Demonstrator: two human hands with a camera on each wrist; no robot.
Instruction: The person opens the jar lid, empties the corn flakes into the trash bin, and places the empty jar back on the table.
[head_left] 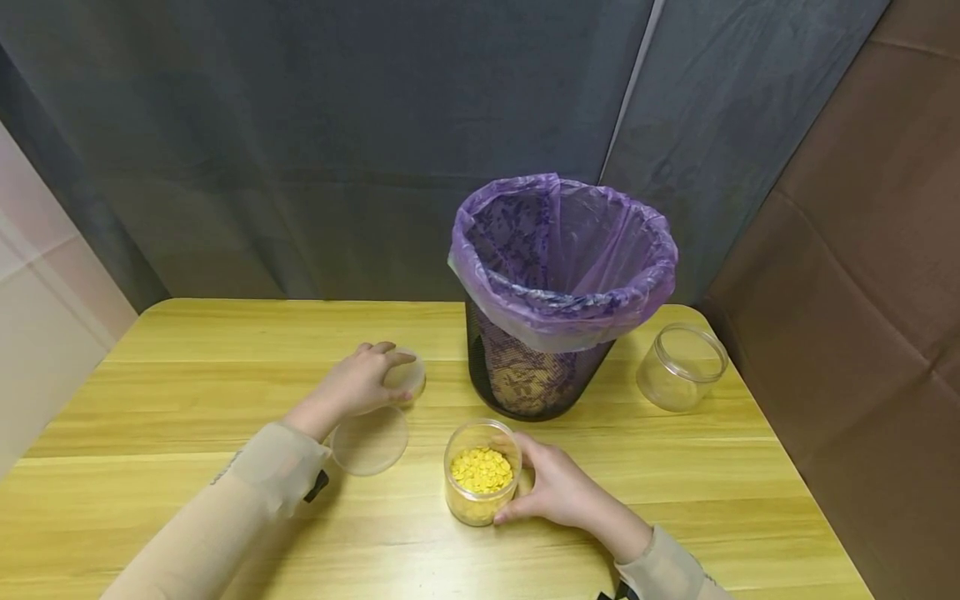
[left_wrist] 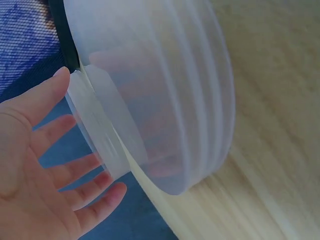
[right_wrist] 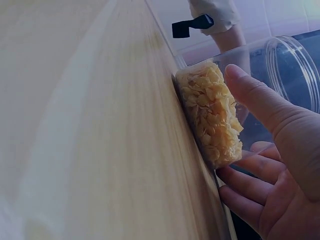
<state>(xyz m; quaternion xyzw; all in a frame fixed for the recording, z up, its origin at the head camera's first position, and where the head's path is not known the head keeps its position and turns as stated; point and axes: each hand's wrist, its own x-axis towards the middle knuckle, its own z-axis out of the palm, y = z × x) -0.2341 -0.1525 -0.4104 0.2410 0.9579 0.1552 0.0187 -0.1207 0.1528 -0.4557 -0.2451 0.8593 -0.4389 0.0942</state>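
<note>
My right hand (head_left: 551,487) grips a clear round jar (head_left: 460,509) from its right side, thumb in front and fingers around the back. Yellow flakes (head_left: 482,470) fill the lower part of this lidless jar; in the right wrist view they appear as a packed layer (right_wrist: 207,117). To the left, my left hand (head_left: 363,379) is spread at a translucent round lid (head_left: 408,377), thumb and fingertips at its rim. A second translucent lid (head_left: 370,442) lies nearer on the table and looms large in the left wrist view, where it partly covers the farther lid (left_wrist: 97,125).
A black mesh bin (head_left: 480,367) with a purple liner (head_left: 566,321) stands behind the jar. Another clear jar (head_left: 681,367), without a lid, is at the table's back right. Dark cloth (head_left: 300,150) hangs behind the wooden table (head_left: 225,350), brown cloth (head_left: 862,292) at right.
</note>
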